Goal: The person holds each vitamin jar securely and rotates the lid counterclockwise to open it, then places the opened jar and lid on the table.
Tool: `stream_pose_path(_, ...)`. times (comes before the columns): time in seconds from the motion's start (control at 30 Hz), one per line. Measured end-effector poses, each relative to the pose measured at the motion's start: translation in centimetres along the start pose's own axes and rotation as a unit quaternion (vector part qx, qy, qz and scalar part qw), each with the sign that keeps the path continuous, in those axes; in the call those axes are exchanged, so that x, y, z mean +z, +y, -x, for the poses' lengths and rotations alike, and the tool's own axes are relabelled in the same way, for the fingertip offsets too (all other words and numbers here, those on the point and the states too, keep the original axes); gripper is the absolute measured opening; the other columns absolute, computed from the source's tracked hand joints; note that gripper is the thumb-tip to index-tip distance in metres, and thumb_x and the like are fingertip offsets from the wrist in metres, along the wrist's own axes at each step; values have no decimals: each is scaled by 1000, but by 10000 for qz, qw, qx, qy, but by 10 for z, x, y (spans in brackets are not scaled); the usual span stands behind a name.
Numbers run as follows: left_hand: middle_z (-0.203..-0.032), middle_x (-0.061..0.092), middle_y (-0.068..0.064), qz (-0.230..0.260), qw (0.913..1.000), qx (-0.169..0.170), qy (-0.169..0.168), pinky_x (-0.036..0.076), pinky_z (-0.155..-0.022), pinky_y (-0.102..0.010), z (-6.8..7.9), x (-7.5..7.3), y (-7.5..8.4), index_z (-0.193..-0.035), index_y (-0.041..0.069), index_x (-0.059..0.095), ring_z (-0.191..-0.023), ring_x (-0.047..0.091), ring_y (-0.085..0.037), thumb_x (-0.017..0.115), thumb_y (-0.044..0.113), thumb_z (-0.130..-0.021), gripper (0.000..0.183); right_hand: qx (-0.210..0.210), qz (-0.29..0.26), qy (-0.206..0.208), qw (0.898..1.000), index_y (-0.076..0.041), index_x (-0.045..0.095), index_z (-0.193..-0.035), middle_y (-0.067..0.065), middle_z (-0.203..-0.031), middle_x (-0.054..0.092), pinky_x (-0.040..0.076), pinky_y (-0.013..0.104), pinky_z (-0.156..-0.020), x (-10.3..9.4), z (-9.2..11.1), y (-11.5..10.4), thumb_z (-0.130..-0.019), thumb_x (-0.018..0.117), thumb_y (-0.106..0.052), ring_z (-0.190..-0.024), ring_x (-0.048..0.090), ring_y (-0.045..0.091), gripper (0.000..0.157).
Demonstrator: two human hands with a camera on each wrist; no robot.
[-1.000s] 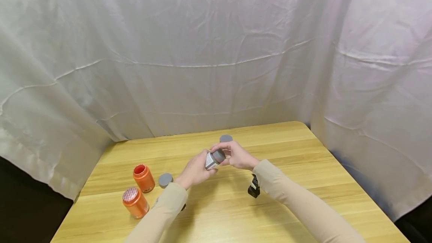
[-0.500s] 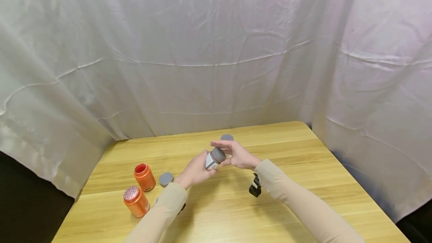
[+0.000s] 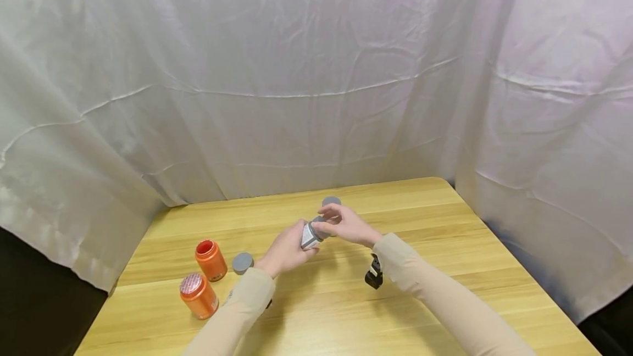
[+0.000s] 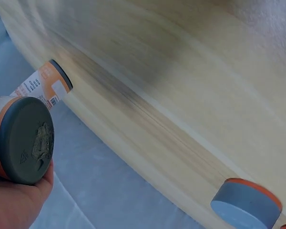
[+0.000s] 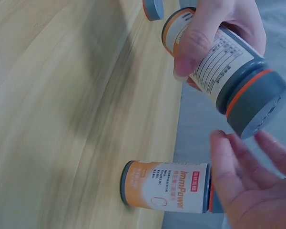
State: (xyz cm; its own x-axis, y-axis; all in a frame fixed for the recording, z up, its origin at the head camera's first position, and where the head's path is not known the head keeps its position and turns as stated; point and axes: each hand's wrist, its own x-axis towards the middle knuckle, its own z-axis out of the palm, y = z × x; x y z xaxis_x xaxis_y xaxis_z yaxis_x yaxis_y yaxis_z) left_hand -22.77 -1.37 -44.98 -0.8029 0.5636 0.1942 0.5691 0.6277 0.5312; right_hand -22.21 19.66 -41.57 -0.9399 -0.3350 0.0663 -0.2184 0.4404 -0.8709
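My left hand (image 3: 286, 249) grips a grey pill bottle (image 5: 219, 64) around its white-and-orange label, tilted in the air with its capped end toward the right hand. In the left wrist view the bottle's dark base (image 4: 31, 140) faces the camera. The grey cap (image 5: 260, 105) is on the bottle, with an orange ring under it. My right hand (image 5: 257, 195) has loosely bent fingers, with the fingertips right at the cap's edge. Behind the hands stands a second, similar bottle (image 5: 169, 187), partly covered by the right hand in the head view.
Two orange bottles without caps stand at the left: an open one (image 3: 210, 261) and one with a foil seal over its mouth (image 3: 199, 296). Beside them a grey cap (image 3: 243, 263) lies on the wooden table (image 3: 405, 202). Light curtains (image 3: 296, 70) hang behind the table.
My right hand has opened off the cap, then turned, with its thumb now across the cap in the head view. The left hand and its bottle have stayed in place.
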Motion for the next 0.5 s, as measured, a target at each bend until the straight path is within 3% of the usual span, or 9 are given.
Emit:
stream_pose_path(0.2, -109, 66, -6, -164, 9998, 65, 35, 56, -83, -37, 0, -1, 1, -124, 6, 52, -95, 66, -18, 76, 22, -88, 47, 494, 195, 75, 9986, -5, 62, -125, 10, -111, 70, 58, 31, -80, 5, -1, -6, -92, 69, -45, -94, 67, 17, 52)
stream_pose_path(0.5, -107, 66, -7, -346, 9993, 117, 92, 56, -81, -36, 0, -4, 4, -123, 6, 52, -93, 66, -18, 76, 20, -88, 45, 749, 82, 165, 9970, -1, 65, -118, 10, -100, 70, 61, 32, -76, 9, -2, -11, -94, 67, -44, -82, 68, 16, 50)
